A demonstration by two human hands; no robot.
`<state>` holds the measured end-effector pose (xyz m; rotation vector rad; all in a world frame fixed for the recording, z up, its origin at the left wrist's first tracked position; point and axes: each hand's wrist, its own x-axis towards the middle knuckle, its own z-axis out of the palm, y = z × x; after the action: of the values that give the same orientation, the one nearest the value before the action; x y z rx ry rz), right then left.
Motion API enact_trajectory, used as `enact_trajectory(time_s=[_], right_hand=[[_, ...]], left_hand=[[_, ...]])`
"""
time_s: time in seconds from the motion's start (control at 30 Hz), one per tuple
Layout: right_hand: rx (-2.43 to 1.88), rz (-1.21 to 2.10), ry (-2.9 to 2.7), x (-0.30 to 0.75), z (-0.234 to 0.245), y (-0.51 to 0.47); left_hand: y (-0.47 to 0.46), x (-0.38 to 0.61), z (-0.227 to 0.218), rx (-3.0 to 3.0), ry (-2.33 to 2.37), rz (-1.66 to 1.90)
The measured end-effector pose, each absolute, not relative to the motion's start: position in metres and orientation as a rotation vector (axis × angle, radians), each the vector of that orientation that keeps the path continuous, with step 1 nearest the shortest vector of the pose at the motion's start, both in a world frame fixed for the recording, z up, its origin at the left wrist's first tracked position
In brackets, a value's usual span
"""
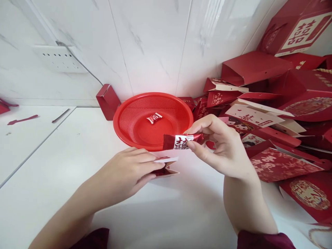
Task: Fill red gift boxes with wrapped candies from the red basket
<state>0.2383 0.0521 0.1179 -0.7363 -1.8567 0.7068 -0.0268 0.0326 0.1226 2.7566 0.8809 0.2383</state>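
My left hand [132, 171] is closed around a small red paper box [169, 170], whose pale inner flaps stand open toward the right. The hand covers most of this box. Pinched between the thumb and fingers of my right hand [219, 145] is a shiny red wrapped candy [178, 141] with a white label and red characters. The candy is just above and to the right of the box, apart from it, in front of the basket's near rim. Inside the red plastic basket [120, 129] lies one small red-and-white wrapped candy [154, 118].
Many red gift boxes [285, 162] are piled on the right. A small red box [107, 102] stands left of the basket, by the tiled wall. A socket strip [61, 58] with a cable hangs on the wall. On the far-left table [38, 148] lies a red strip [22, 119].
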Motion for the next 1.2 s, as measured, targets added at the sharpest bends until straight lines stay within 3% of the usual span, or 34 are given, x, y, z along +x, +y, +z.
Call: enact_trajectory(time_s=[0.4, 1.2], right_hand=[[-0.765, 0.737, -1.883, 0.239, 0.117, 0.052], [-0.724, 0.655, -1.968, 0.239, 0.121, 0.045]], left_hand=[[0.047, -0.024, 0.124, 2.521, 0.965, 0.030], [0.033, -0.023, 0.123, 2.789, 1.020, 0.172]])
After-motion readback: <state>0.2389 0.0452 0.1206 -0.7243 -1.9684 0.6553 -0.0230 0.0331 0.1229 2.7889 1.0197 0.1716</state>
